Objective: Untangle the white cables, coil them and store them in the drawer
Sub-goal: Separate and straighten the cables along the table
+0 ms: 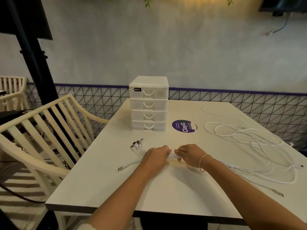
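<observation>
Several white cables (252,140) lie in loose tangled loops over the right half of the white table (116,185). They run together into a bundle (172,156) between my hands. My left hand (156,156) grips the bundle near the plug ends, and my right hand (189,154) grips it just to the right. The plug ends (137,144) fan out to the left of my left hand, one lying lower (122,168). A white four-drawer box (148,103) stands at the table's back, all drawers closed.
A round purple sticker (184,126) lies on the table right of the drawer box. A cream slatted chair (41,130) stands against the table's left side. A black pole (33,52) rises behind it. A wire-grid fence runs along the wall.
</observation>
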